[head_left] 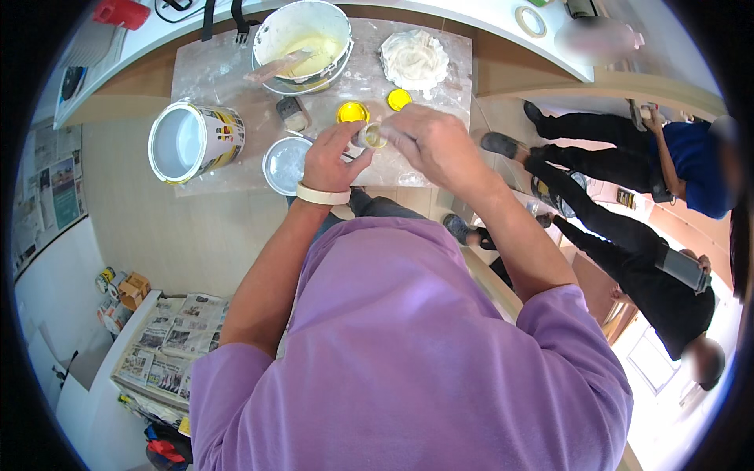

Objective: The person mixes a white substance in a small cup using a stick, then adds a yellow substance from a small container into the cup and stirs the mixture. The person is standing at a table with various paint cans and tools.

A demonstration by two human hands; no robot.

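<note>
My left hand [328, 161] grips a small round container [373, 136] between thumb and fingers above the board. Closed in at its other side is my right hand [436, 145], its fingertips meeting the rim. What lies inside the container is too small to tell. Just beyond my hands stand a small open tin with yellow in it [353, 112] and a yellow lid [399, 99]. A wide brush [293, 115] lies left of the tin. Nearer my left hand rests a pale round bucket lid [284, 166]. A roll of masking tape [322, 195] circles my left wrist.
On the stained board [259, 110], a white bucket [275, 39] holds pale yellow paste and a stick. A paint can [177, 145] stands left; a crumpled white bundle [414, 60] lies far right. A counter [448, 9] borders the back. People stand at right.
</note>
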